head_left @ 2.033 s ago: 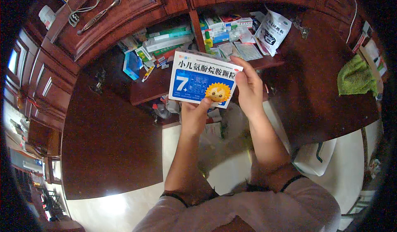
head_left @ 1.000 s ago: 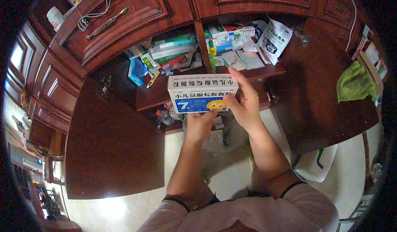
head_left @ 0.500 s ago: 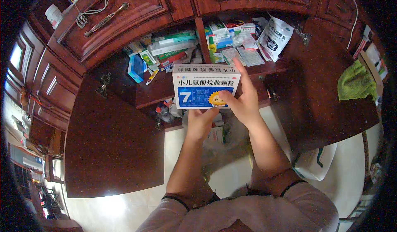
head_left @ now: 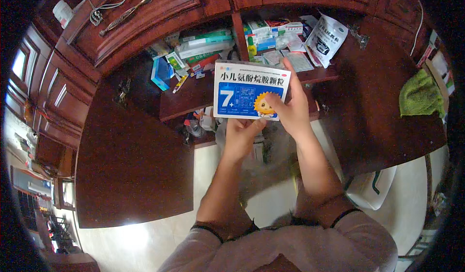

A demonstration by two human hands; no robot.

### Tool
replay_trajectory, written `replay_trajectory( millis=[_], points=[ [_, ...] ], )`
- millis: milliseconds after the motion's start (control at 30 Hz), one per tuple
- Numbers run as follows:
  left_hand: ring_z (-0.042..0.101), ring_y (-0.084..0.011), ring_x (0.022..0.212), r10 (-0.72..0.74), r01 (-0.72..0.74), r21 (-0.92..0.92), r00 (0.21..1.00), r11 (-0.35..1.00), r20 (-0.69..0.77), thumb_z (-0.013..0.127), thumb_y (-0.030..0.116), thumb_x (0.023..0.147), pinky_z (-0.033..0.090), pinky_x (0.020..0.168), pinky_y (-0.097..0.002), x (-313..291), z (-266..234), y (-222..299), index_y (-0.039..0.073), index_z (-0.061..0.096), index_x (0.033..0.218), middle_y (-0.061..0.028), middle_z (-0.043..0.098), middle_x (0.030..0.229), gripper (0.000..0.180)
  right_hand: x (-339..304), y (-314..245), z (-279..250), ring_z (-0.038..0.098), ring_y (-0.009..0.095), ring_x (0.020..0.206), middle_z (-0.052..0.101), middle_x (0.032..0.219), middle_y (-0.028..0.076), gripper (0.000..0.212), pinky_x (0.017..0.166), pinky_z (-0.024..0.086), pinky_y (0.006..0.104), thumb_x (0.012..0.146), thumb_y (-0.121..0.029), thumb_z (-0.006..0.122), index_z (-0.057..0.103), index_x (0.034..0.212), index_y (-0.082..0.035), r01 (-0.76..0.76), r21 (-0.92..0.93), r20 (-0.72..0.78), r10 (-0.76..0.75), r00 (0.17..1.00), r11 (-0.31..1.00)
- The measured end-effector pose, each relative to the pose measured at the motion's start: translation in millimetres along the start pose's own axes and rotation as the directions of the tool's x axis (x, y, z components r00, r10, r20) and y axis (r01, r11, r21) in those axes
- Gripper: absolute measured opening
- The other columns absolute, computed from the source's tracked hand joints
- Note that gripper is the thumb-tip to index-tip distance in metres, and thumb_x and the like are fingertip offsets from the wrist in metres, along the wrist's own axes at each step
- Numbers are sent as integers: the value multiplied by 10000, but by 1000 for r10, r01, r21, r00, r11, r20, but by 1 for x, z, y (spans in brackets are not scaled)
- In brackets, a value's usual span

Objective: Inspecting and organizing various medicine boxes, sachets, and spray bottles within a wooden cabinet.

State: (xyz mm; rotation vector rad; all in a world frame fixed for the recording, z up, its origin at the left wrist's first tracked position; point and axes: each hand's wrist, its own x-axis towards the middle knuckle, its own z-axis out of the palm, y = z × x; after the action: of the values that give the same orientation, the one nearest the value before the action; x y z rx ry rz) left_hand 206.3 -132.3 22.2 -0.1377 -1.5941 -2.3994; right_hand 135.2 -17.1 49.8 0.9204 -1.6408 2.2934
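Note:
A white and blue medicine box [head_left: 242, 95] with a yellow cartoon lion on its front is held up in front of the open cabinet. My right hand [head_left: 295, 112] grips its right end, thumb across the lion and index finger stretched up along the side. From below, my left hand [head_left: 241, 138] holds the lower edge, its thumb at the bottom and its other fingers hidden behind the box. Beyond the box, the cabinet shelf [head_left: 193, 95] carries more medicine boxes [head_left: 206, 46], a yellow-green bottle [head_left: 251, 46] and a white pouch [head_left: 327, 39].
Two dark wooden cabinet doors stand open, the left door [head_left: 135, 160] and the right door [head_left: 382, 117]. A green cloth [head_left: 420, 95] hangs at the right. A white bin-like container [head_left: 373, 189] stands on the pale floor. Bags and items [head_left: 196, 126] fill the lower shelf.
The box has moved slightly up and right in both hands and tilted so its front faces me more squarely, with its top side now barely showing.

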Motion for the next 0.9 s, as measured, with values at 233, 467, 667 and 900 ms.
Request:
replay_trajectory(
  millis=[233,467,667,900],
  points=[
    [542,-166,1004,35,-35,8,999,999,15,586,-65,767,441,851,-295,0,1,2,-5,489,1142,-89,558,1113,392,0,2,-1,546,144,955,565,1073,112,765,841,432,293,783,-201,664,204,1366,-19,-7,-38,-1,7,1000,999],
    [551,-174,993,59,-59,-32,998,998,16,588,-65,766,446,849,-294,1,2,-2,-10,491,1134,-95,566,1101,385,-1,5,-1,536,145,981,553,1102,117,763,861,419,286,783,-184,661,201,1369,-20,-10,1,-13,10,1000,1000],
    [548,-176,999,51,-51,-3,999,999,6,590,-59,766,436,871,-301,0,4,-1,-16,495,1133,-98,566,1103,382,-2,3,-1,534,143,988,550,1111,118,755,861,418,282,787,-168,652,195,1369,-12,-33,25,-11,33,999,999],
    [549,-170,995,68,-68,-30,998,997,2,598,-60,761,434,865,-292,0,5,0,-16,506,1123,-95,567,1101,377,-1,7,-3,539,142,977,555,1100,121,747,857,417,281,788,-162,646,199,1366,-4,-13,-33,-16,13,1000,999]
  ],
)
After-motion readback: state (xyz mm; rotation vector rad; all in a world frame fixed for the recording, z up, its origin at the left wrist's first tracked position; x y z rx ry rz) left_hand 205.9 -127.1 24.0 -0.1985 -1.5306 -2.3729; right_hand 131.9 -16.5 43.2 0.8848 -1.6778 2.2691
